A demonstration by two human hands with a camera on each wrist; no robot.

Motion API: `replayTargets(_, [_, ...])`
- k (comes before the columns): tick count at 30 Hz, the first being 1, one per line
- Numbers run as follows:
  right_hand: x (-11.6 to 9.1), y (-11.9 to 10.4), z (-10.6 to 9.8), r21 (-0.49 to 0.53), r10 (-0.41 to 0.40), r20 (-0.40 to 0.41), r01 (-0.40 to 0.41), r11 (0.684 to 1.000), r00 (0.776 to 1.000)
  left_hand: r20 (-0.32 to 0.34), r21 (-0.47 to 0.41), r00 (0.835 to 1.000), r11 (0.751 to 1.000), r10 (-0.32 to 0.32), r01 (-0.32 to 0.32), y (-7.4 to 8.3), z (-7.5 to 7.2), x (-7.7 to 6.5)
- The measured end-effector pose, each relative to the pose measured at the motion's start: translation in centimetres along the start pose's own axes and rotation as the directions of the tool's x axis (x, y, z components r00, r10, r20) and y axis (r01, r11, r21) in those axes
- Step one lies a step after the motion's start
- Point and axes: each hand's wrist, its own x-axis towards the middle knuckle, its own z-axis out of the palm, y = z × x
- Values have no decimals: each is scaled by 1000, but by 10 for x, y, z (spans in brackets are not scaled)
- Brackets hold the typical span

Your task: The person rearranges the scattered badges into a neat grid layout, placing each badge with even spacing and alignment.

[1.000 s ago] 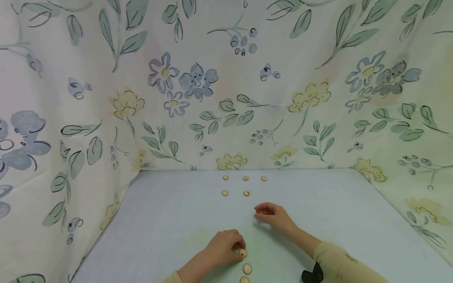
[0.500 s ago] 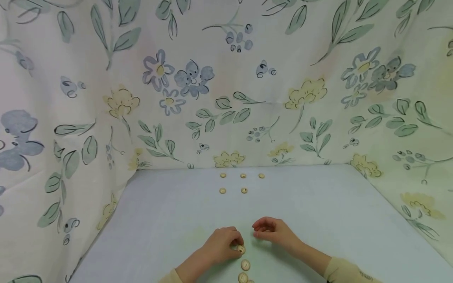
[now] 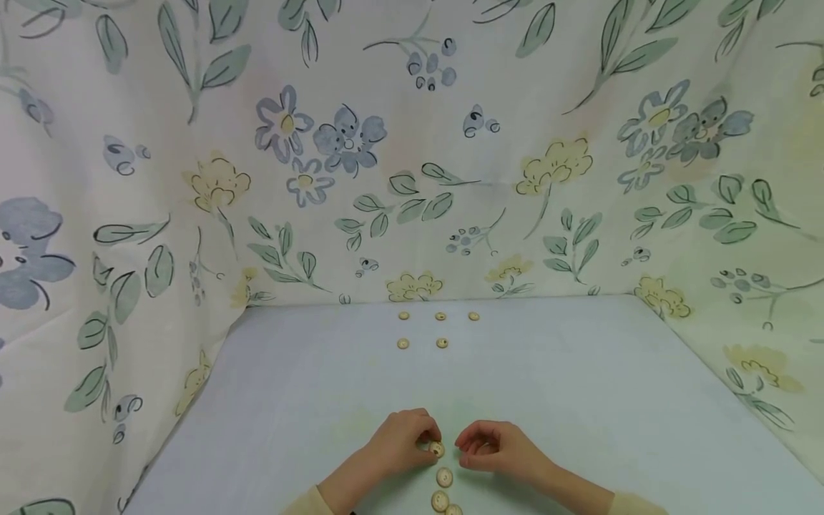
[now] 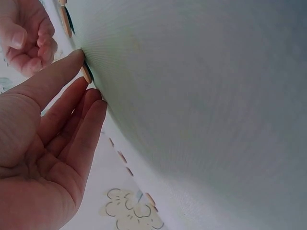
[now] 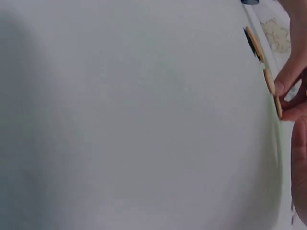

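Note:
My left hand [image 3: 400, 442] pinches a round, light wooden disc [image 3: 436, 449] between thumb and fingertips, low at the table's surface. In the left wrist view the disc [image 4: 87, 73] shows edge-on between the thumb tip and a finger of the left hand [image 4: 53, 129]. Just right of it hovers my right hand [image 3: 498, 449], its fingers loosely curled with nothing in them. Below the pinched disc lie a second disc [image 3: 444, 477], a third disc [image 3: 440, 501] and, partly cut off by the frame's bottom edge, another disc [image 3: 453, 510].
Farther back on the white table [image 3: 309, 400], three discs lie in a row, the middle disc [image 3: 440, 316] among them. Two more are in front, including the left disc [image 3: 403, 343]. A floral curtain [image 3: 360, 236] closes off the back and sides.
My right hand has come back from farther up the table and stands close beside the left hand. The left hand keeps its pinch on the disc. The view has shifted slightly.

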Motion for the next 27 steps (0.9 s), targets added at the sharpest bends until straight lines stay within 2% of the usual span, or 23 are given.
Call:
replayTargets(15, [-23,0,12,3,-4,100,4,1000,995,-15,7,1000,1000,24,-24,1,-1,-1])
replayTargets(22, [-30,5,14,-7,-55,166,57,998,985,-8,7,1000,1000,29,-28,1,-2,-1])
replayTargets(27, [-31,5,14,-63,-120,196,134,989,973,-24,22,999,999,44,-43,1,-2,0])
